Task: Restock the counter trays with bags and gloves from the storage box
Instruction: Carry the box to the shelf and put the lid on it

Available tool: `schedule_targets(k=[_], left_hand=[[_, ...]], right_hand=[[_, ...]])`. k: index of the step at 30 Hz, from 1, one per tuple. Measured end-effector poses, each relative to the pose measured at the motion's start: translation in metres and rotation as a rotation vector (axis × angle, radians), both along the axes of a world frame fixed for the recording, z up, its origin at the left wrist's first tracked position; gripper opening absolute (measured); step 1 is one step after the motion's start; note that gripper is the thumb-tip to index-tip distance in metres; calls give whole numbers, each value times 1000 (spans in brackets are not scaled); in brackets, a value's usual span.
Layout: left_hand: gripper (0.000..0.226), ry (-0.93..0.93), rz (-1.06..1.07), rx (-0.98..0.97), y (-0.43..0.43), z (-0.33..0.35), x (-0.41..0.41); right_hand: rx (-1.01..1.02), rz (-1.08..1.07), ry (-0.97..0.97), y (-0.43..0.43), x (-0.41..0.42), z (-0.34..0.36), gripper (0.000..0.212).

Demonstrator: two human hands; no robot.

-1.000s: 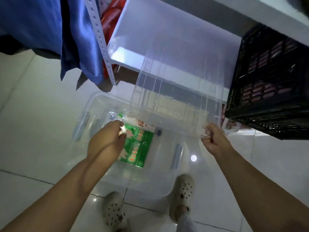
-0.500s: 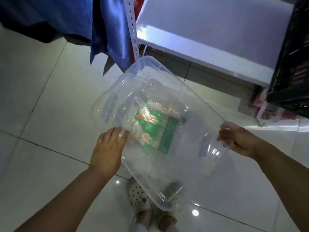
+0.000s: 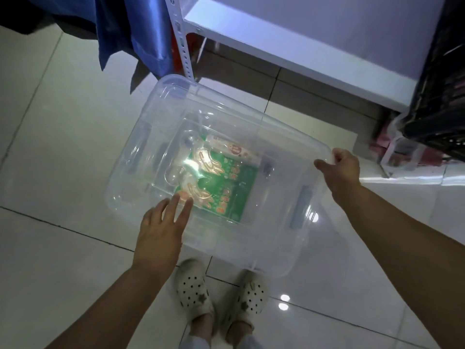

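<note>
A clear plastic storage box (image 3: 284, 238) sits on the white tiled floor, with its clear lid (image 3: 226, 114) lying flat over it. Through the plastic I see a green packet of gloves (image 3: 226, 187) with a white-and-red strip along its far edge. My left hand (image 3: 161, 230) lies flat on the lid's near left part, fingers spread. My right hand (image 3: 339, 170) pinches the lid's right rim between thumb and fingers. Grey-blue latches show on the box's left side (image 3: 137, 153) and right side (image 3: 299, 207).
A white metal shelf (image 3: 289, 39) with a perforated upright (image 3: 180, 39) stands just behind the box. Blue cloth (image 3: 130, 28) hangs at the upper left. A black crate (image 3: 442, 84) sits at the right edge. My feet in pale clogs (image 3: 219, 295) stand close to the box's near edge.
The lid, held upright above the box a second ago, has come down and now lies flat over it. My left hand went from gripping its edge to resting flat on top.
</note>
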State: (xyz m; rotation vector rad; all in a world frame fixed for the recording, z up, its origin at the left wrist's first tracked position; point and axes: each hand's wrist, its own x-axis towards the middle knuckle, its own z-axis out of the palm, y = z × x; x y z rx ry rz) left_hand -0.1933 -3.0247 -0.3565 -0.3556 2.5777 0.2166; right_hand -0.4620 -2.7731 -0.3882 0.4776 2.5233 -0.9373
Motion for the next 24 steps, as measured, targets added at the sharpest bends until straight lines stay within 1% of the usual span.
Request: schedule_targets(k=[1,2,3,7,10,12,16,21,24], left_hand=[[104,0,9,9,3,-1,-1],[106,-10,15,12,5,0,-2],[107,-23,17,9,7,1,-3],[110,-59,-14,-18,11,2,-1],[108,-84,-14,-24,14,2,6],[106,-93,-8,-30,16,1,11],[104,-55,-12,-52,18,0,8],[102,19,3,-38,22,-10,-9],[100,39,27,-34,30,-16,-14]], right_hand=[[21,-1,-13,2,5,-1,26],[35,-18,-37,5,13,-2,19],[36,-39,-66,9,23,-4,20],[-27,-76,-165,19,64,-9,41],[-77,-72,-204,22,86,-11,51],[-111,-96,-236,22,92,-14,54],[-146,-138,-183,19,83,-17,51],[-112,-96,-46,12,41,-14,45],[-135,-65,-40,11,19,-9,36]])
